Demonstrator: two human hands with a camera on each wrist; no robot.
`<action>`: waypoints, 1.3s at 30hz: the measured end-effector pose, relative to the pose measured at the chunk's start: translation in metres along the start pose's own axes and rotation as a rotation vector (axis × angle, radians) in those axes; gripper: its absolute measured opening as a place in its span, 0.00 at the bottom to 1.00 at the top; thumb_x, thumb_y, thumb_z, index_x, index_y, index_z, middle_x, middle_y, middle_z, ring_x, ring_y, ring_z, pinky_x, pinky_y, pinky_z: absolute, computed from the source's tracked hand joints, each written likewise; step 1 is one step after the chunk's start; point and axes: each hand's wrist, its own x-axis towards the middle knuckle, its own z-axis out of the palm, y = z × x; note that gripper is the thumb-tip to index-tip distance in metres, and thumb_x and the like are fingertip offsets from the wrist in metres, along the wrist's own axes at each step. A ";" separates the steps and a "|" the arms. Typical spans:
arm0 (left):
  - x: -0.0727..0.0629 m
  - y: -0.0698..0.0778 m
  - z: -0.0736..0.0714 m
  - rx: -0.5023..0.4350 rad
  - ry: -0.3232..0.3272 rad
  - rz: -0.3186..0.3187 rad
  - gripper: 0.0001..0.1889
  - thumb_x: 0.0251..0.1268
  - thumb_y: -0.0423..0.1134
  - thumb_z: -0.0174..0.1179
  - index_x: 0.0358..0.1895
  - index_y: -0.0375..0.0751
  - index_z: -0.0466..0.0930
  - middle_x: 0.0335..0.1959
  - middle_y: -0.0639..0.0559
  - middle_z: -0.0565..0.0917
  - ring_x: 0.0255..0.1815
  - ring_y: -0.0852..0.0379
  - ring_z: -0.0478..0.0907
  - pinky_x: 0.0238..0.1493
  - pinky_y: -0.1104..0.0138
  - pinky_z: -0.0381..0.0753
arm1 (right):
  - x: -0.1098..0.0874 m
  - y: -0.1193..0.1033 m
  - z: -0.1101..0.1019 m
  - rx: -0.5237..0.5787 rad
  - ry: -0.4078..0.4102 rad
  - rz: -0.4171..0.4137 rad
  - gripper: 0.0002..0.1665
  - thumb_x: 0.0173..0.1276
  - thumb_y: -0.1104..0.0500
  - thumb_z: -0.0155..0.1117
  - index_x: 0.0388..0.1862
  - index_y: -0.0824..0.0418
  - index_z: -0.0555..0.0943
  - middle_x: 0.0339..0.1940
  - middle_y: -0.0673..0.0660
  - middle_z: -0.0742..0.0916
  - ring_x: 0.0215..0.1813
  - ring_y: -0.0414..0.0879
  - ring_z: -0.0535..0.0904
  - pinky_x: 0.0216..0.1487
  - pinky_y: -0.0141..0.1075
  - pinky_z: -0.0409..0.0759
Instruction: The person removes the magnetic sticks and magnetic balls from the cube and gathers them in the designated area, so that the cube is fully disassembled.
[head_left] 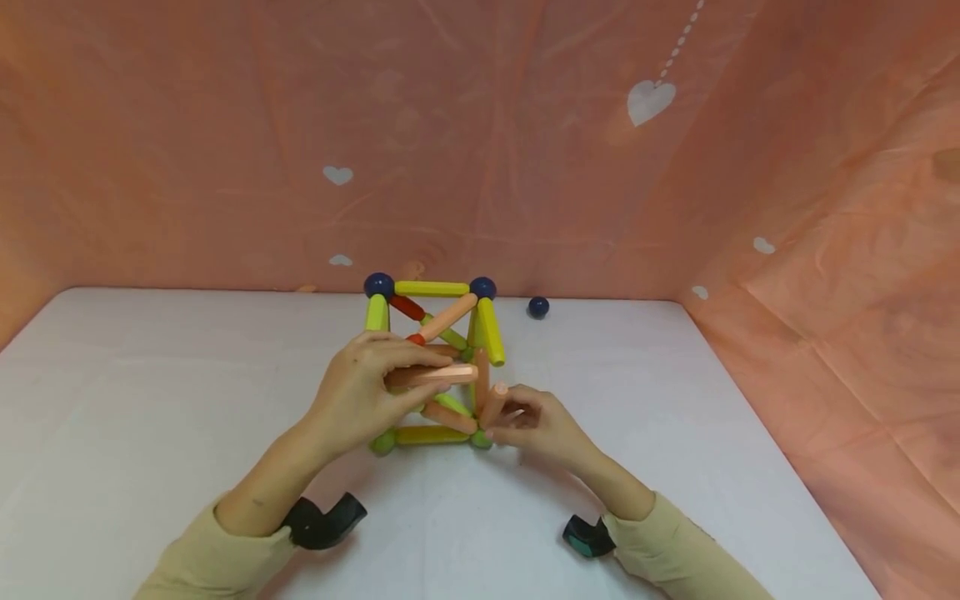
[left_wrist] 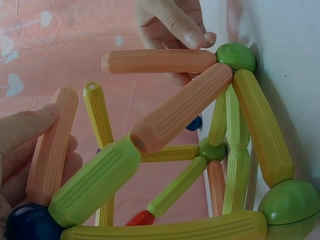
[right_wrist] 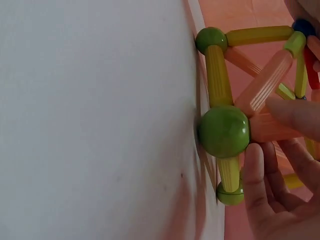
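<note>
A frame of magnetic rods and balls stands on the white table. My left hand [head_left: 367, 383] pinches a peach rod [head_left: 442, 375] between thumb and fingers; in the left wrist view its lower end meets a dark-blue ball [left_wrist: 32, 223]. Low at the frame's near right corner, my right hand [head_left: 551, 429] pinches another peach rod [head_left: 492, 406], which joins a green ball [right_wrist: 224, 131]. A slanting peach-and-green brace [left_wrist: 182, 107] runs between these two balls. Farther back, two dark-blue balls top the frame, and a yellow rod [head_left: 491, 333] juts from the right one [head_left: 483, 288] with a free end.
One loose dark-blue ball [head_left: 538, 307] lies on the table [head_left: 660, 392] to the right of the frame, near the back edge. A pink cloth [head_left: 480, 150] with white hearts hangs behind and along the right side. Black devices [head_left: 322, 523] sit at both wrists.
</note>
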 end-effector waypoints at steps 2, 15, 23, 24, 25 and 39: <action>0.001 0.000 0.000 0.001 -0.001 0.005 0.13 0.49 0.38 0.73 0.41 0.51 0.89 0.39 0.60 0.88 0.43 0.55 0.78 0.43 0.60 0.75 | 0.000 0.000 0.001 -0.016 0.020 -0.013 0.14 0.58 0.68 0.70 0.43 0.68 0.81 0.43 0.63 0.84 0.43 0.44 0.81 0.43 0.34 0.83; 0.001 -0.001 0.001 0.019 0.017 0.020 0.14 0.48 0.39 0.74 0.41 0.50 0.89 0.38 0.60 0.88 0.41 0.55 0.80 0.42 0.61 0.74 | -0.002 0.000 0.000 -0.083 0.077 -0.059 0.12 0.59 0.64 0.71 0.43 0.64 0.84 0.43 0.60 0.88 0.44 0.46 0.85 0.45 0.34 0.83; 0.000 0.000 0.001 0.039 0.014 0.017 0.13 0.49 0.37 0.74 0.41 0.50 0.89 0.38 0.60 0.88 0.41 0.55 0.79 0.41 0.60 0.75 | -0.006 0.005 -0.003 -0.038 0.079 0.011 0.15 0.61 0.65 0.68 0.47 0.69 0.81 0.47 0.66 0.86 0.44 0.50 0.86 0.38 0.34 0.84; 0.000 0.001 0.001 0.040 0.013 0.015 0.13 0.49 0.37 0.74 0.41 0.50 0.89 0.38 0.60 0.88 0.41 0.54 0.79 0.41 0.60 0.75 | -0.007 0.005 -0.004 -0.036 0.076 0.031 0.16 0.62 0.65 0.68 0.48 0.69 0.81 0.47 0.66 0.85 0.44 0.50 0.86 0.37 0.33 0.84; 0.000 0.000 0.001 0.042 0.012 0.012 0.13 0.49 0.37 0.74 0.41 0.50 0.89 0.38 0.60 0.88 0.41 0.54 0.79 0.41 0.60 0.75 | -0.007 0.005 -0.005 -0.032 0.066 0.043 0.17 0.63 0.64 0.67 0.49 0.70 0.80 0.48 0.67 0.85 0.44 0.49 0.86 0.37 0.34 0.84; 0.000 -0.002 0.001 0.027 0.019 0.026 0.14 0.48 0.37 0.74 0.41 0.50 0.89 0.38 0.61 0.88 0.41 0.56 0.79 0.42 0.61 0.74 | -0.002 0.015 -0.040 -0.092 0.196 0.191 0.20 0.68 0.63 0.59 0.55 0.74 0.75 0.44 0.68 0.86 0.43 0.48 0.86 0.43 0.28 0.81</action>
